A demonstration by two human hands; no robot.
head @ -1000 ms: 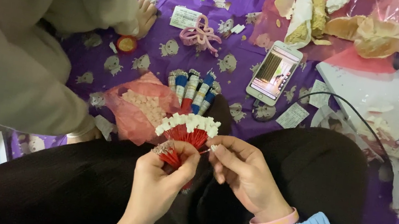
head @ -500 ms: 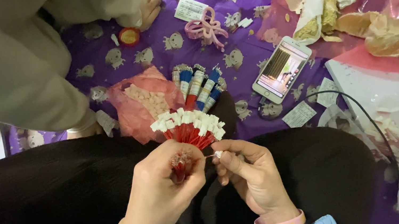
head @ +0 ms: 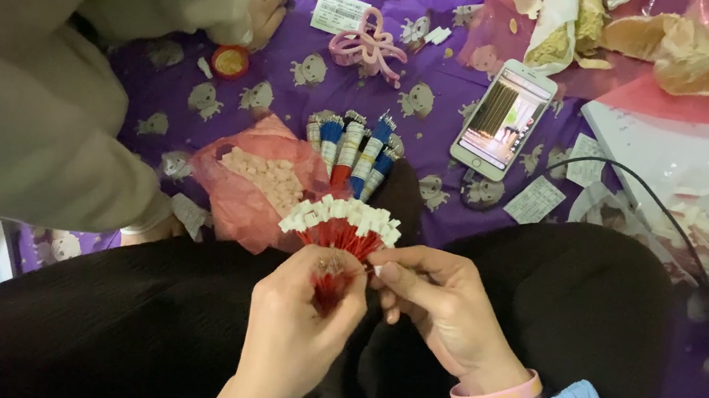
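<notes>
Two hands meeting over a dark lap at picture centre. Left hand (head: 294, 333) closed around red fan (head: 339, 235) of white-tipped strips; right hand (head: 438, 304) pinching fan's edge from 3 o'clock. At 12 o'clock of fan, tubes (head: 353, 151); at 10 o'clock, pink bag (head: 256, 187); at 1 o'clock, phone (head: 502, 118) on purple cloth (head: 435, 59).

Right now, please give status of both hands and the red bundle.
Left hand grips red bundle of white-tipped strands. Right hand pinches one strand at its edge. Another person's sleeve close on the left, not touching.
</notes>
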